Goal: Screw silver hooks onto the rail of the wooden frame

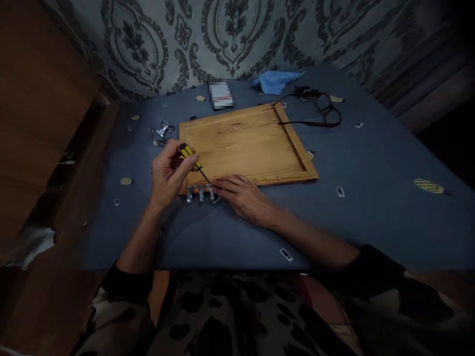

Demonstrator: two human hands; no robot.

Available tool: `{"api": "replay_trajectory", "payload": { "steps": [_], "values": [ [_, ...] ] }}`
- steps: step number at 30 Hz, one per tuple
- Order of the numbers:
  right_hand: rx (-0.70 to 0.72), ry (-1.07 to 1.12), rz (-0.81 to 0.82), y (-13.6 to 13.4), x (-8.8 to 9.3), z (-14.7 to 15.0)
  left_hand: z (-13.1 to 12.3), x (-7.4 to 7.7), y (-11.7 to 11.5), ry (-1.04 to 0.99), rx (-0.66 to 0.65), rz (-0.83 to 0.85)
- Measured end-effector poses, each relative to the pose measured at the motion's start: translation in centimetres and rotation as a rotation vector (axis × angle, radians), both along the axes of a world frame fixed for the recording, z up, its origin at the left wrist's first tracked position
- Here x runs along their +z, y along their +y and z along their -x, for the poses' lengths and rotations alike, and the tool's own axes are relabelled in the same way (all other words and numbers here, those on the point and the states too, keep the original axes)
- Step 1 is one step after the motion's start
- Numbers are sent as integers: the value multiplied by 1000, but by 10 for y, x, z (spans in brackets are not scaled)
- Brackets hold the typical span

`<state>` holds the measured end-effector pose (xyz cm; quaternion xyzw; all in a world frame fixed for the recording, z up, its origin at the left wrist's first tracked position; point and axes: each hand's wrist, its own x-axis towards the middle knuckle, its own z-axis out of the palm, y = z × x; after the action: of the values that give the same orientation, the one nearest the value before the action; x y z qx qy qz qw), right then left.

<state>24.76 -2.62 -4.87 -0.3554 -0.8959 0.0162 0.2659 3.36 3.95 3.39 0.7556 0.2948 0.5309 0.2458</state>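
Note:
A wooden framed panel [245, 143] lies flat on the blue cloth in front of me. My left hand [168, 175] is closed around a yellow-and-black screwdriver [191, 157], whose tip points down at a metal hinge bracket [201, 192] on the panel's near left corner. My right hand [245, 197] rests on the panel's near edge. Its fingers are pressed together beside the bracket and touch it.
Loose metal hardware [162, 132] lies left of the panel. Black glasses [326, 111], a blue rag [275, 80] and a small blurred pack [221, 95] sit behind it. The cloth-covered table [371, 198] meets a wooden cabinet [40, 123] on the left and a patterned wall behind.

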Motion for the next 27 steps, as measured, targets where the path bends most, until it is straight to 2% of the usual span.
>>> {"api": "replay_trajectory", "payload": {
  "steps": [8,20,27],
  "values": [
    [14,-3,51,0,2,-1,-3,-4,0,25,-15,41],
    [-2,-4,16,0,2,0,7,7,-2,135,-117,129],
    [23,21,-8,1,0,-1,10,13,-3,176,-141,91]
  ]
}}
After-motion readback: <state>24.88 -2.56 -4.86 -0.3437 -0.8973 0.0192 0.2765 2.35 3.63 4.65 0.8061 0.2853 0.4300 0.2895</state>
